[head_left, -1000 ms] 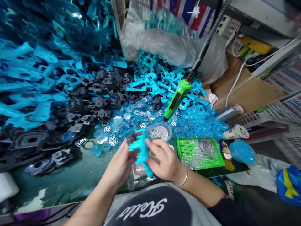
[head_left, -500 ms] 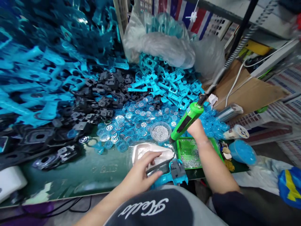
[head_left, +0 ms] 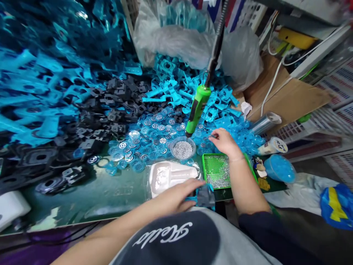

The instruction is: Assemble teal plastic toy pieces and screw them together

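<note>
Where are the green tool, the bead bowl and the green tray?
Green tool (head_left: 198, 106), head view, on the handle.
Bead bowl (head_left: 182, 158), head view, on the rim.
Green tray (head_left: 216, 162), head view, on the bare holed part.

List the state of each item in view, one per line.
left hand: on the blue-and-black plastic part, grip unclear
blue-and-black plastic part: under the left hand, near the bench edge
right hand: raised, fingertips pinched, anything held too small to tell
green pen-shaped tool: hanging from its cord, not held
clear dish: holding silver beads
green perforated tray: silver beads spread across its lower part
white plastic tray: lying flat
</note>
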`<state>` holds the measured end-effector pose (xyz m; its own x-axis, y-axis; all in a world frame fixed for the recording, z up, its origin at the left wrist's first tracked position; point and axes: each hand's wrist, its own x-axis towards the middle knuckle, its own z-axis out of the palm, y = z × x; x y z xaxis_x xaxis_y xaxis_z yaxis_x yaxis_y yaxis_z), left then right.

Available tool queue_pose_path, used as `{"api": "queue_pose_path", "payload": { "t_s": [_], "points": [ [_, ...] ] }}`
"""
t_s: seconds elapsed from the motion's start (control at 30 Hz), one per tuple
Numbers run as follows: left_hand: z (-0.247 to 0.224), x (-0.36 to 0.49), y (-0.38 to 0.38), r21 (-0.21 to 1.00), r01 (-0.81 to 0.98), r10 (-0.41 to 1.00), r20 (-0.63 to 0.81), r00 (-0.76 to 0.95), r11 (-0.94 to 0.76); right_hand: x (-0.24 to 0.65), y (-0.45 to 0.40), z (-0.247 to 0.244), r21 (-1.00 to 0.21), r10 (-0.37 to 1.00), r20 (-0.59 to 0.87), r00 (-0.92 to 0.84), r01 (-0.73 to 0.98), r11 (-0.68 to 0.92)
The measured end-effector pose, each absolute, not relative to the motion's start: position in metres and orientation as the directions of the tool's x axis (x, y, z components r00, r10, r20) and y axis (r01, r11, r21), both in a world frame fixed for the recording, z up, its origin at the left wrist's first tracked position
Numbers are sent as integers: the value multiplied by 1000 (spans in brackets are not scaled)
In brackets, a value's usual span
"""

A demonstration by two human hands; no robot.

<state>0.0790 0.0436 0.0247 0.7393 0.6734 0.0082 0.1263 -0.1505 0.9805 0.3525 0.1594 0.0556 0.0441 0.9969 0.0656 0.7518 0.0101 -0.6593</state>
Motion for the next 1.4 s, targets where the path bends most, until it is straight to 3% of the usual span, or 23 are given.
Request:
{"api": "queue_pose_path", "payload": {
  "t_s": [0.07,0.13,0.23,0.37,0.43,0.53,0.7,0.9,1.07,1.17,1.33,1.4],
  "points": [
    [26,61,50,999,-38,796,18,605,6,359,131,70,-830,999,1,-39,557,22],
    [32,47,61,954,-229,913,-87,399,192,351,103,81,-976,979,-63,-196,218,-19],
    [47,40,74,837,-378,911,-306,277,396,319,77,89,-985,941,-55,-334,-138,-107],
    [57,48,72,677,-493,838,-430,337,546,273,70,91,-960,936,-32,-349,-249,-126],
    [54,51,64,657,-499,822,-395,410,564,260,71,91,-966,941,-53,-333,-223,-133],
    [44,51,54,754,-434,848,-306,432,493,250,72,91,-983,951,-82,-299,-130,-126],
    [38,48,54,858,-360,926,-303,225,368,237,71,85,-999,977,-15,-212,-35,-23],
    [36,50,56,900,-302,946,-273,176,316,217,70,77,-981,997,67,-32,179,72],
    [38,51,57,975,-124,983,-183,25,185,210,67,73,-929,984,177,-14,327,172],
    [42,51,57,994,31,993,-107,55,106,209,66,71,-895,973,228,20,397,202],
    [47,48,57,990,139,999,24,28,-28,204,61,76,-681,859,508,60,638,359],
    [45,46,56,988,124,996,84,34,-88,204,61,80,-678,846,525,95,647,348]
  ]
}}
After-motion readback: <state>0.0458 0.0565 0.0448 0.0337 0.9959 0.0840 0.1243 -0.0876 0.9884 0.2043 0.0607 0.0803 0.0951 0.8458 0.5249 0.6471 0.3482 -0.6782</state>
